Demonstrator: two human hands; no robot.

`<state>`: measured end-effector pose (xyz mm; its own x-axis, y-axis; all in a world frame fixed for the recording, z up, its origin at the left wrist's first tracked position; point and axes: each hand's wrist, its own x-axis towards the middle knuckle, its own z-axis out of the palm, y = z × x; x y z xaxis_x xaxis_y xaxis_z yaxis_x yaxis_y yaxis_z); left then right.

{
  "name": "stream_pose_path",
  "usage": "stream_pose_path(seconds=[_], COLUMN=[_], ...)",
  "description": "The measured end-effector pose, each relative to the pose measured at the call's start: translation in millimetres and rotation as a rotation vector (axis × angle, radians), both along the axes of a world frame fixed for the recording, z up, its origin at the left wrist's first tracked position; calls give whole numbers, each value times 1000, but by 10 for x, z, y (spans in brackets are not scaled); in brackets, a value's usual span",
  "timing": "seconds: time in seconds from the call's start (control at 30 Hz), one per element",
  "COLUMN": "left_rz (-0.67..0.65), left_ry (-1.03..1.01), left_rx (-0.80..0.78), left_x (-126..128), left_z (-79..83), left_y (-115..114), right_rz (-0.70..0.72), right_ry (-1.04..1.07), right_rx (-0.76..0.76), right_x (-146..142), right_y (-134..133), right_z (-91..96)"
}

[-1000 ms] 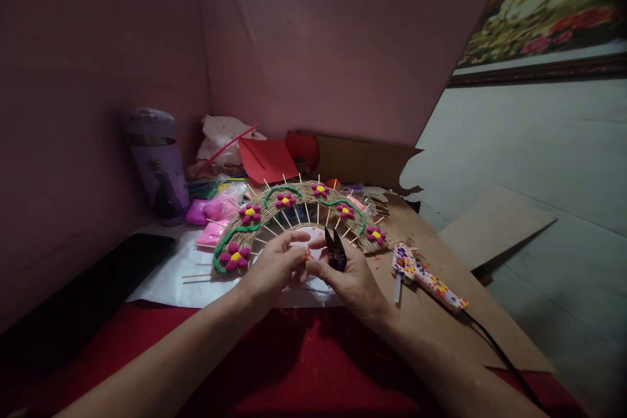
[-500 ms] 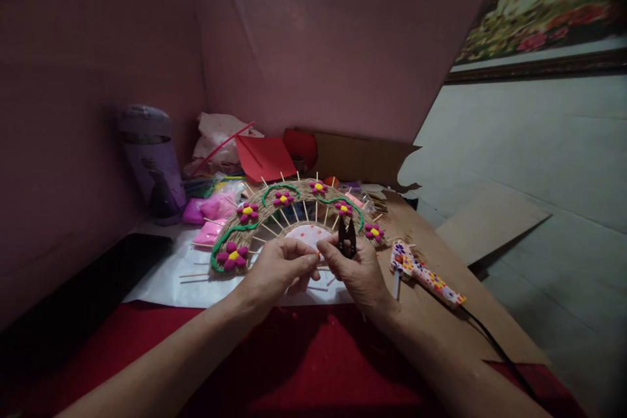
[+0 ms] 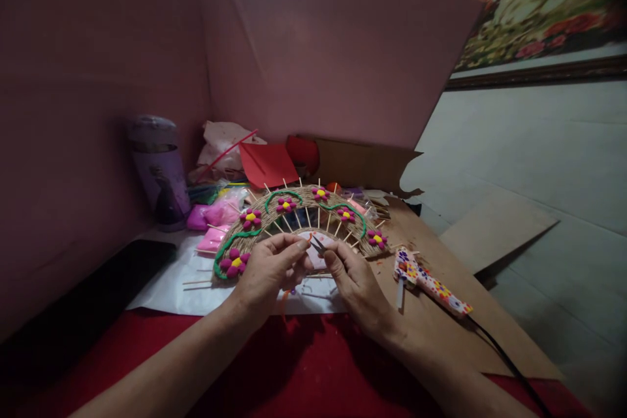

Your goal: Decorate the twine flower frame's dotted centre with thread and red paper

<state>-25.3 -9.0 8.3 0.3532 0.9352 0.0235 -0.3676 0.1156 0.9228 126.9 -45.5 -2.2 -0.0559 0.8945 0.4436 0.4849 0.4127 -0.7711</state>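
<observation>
My left hand (image 3: 274, 269) pinches a thin orange strand (image 3: 285, 302), whose lower end hangs below my fingers; a short tip shows above them. In my right hand (image 3: 355, 281) is a pair of small black thread snips (image 3: 318, 245), the blades pointing left at the strand's tip, slightly apart. Whether they touch it I cannot tell. Behind both hands lies a fan-shaped twine panel (image 3: 311, 199) on thin sticks. It carries magenta clay flowers with yellow centres and green wavy vines. My hands partly hide its pale spotted half-round centre (image 3: 319, 260).
A flower-patterned glue gun (image 3: 431, 281) with a black cord lies on cardboard (image 3: 470, 333) at right. To the left are a dark flat device (image 3: 112, 281), a purple tumbler (image 3: 160, 173) and pink packets (image 3: 215, 222). Red paper (image 3: 268, 164) and torn cardboard (image 3: 362, 163) stand behind.
The snips have swung from pointing upright in my right hand to pointing left at the strand by my left fingertips. More of the orange strand shows below my left hand.
</observation>
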Motion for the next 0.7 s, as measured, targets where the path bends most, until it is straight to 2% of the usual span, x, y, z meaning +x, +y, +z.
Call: stream_pose_path(seconds=[0.33,0.7], left_rz=[-63,-66], left_ry=[-4,55], left_rx=[10,34], left_x=[30,40], left_z=[-35,-26], left_y=[-14,-45], right_rz=[12,49], right_ry=[-73,-96], right_rx=[46,123], right_x=[-33,-51], right_y=[-14,-19], right_z=[-6,2])
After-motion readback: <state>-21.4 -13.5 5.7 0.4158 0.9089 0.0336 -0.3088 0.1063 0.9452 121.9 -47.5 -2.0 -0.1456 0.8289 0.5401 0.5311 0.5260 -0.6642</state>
